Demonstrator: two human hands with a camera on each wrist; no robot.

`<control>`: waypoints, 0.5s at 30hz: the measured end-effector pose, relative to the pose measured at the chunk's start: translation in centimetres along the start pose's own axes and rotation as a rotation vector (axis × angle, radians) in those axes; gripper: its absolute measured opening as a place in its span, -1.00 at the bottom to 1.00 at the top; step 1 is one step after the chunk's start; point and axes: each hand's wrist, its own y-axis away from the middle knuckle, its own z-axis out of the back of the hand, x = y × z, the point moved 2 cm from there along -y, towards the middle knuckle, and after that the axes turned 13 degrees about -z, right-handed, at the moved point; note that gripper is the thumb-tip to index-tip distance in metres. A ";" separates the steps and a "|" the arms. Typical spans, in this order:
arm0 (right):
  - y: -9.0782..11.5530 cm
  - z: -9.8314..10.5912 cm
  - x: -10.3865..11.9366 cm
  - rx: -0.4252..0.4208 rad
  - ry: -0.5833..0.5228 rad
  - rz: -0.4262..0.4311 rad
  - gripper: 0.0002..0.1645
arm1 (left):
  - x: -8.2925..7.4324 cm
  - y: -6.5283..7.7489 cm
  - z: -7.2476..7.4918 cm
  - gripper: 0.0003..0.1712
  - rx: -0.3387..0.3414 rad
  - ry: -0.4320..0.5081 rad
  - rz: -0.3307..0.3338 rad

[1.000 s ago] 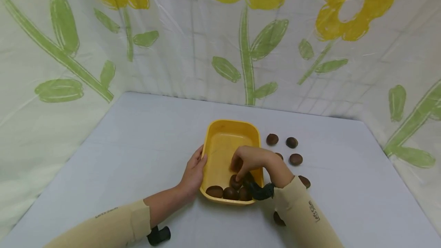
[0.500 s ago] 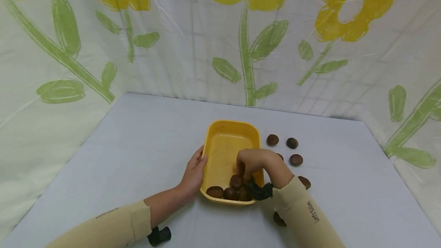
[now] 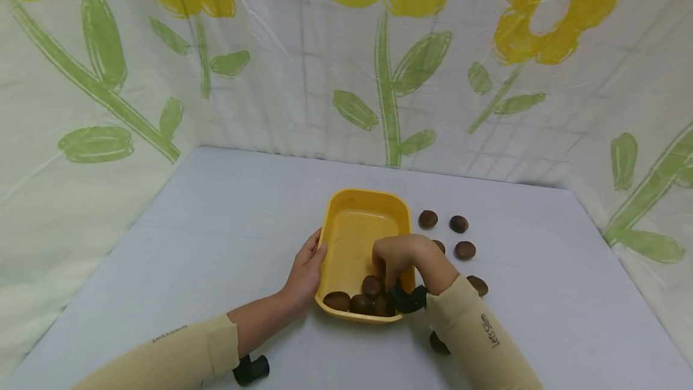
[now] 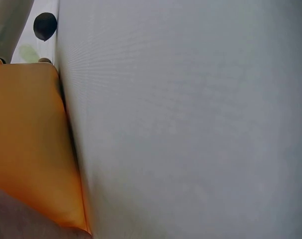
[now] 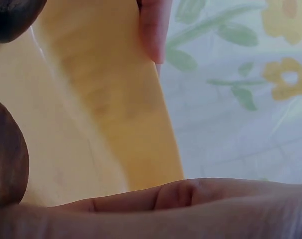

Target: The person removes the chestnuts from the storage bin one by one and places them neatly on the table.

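A yellow rectangular tray lies on the table with several brown chestnuts gathered at its near end. My left hand grips the tray's left side, thumb by the rim. Inside the tray at the right, my right hand bends its fingers down onto a chestnut beside the others; the hand and the black wrist camera largely hide it. In the right wrist view a chestnut sits right against that hand, and the left fingers show at the far rim. The left wrist view shows the tray's outer wall.
Right of the tray, several loose chestnuts are scattered on the pale table. One chestnut lies partly behind the right sleeve. A white curtain with painted flowers hangs behind the table.
My right hand has shifted slightly right within the tray, away from one chestnut, which is now in plain view, to the one beside it. The left hand keeps its grip on the tray.
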 end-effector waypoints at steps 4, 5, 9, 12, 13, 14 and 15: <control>0.0 0.0 -0.3 -0.009 -0.007 0.036 -0.83 | 0.1 -0.1 -0.1 -0.43 0.001 -0.003 0.003; 0.0 0.0 -0.4 -0.017 -0.019 0.053 -0.82 | 0.1 -0.1 -0.1 -0.43 -0.002 -0.008 0.005; 0.1 0.2 -1.0 -0.073 -0.095 0.141 -0.81 | 0.3 0.0 0.0 -0.43 -0.013 -0.021 0.008; 0.4 0.5 -1.6 -0.103 -0.165 0.199 -0.81 | 0.3 0.0 0.0 -0.44 -0.013 -0.018 0.009; 0.6 0.6 -1.7 -0.109 -0.184 0.214 -0.82 | 0.3 0.0 0.0 -0.44 -0.012 -0.016 0.008; 0.8 0.7 -1.9 -0.115 -0.198 0.231 -0.82 | 0.3 -0.1 0.0 -0.44 -0.010 -0.011 0.008; 1.0 0.8 -2.1 -0.125 -0.206 0.246 -0.83 | 0.3 -0.1 0.0 -0.44 -0.007 -0.011 0.004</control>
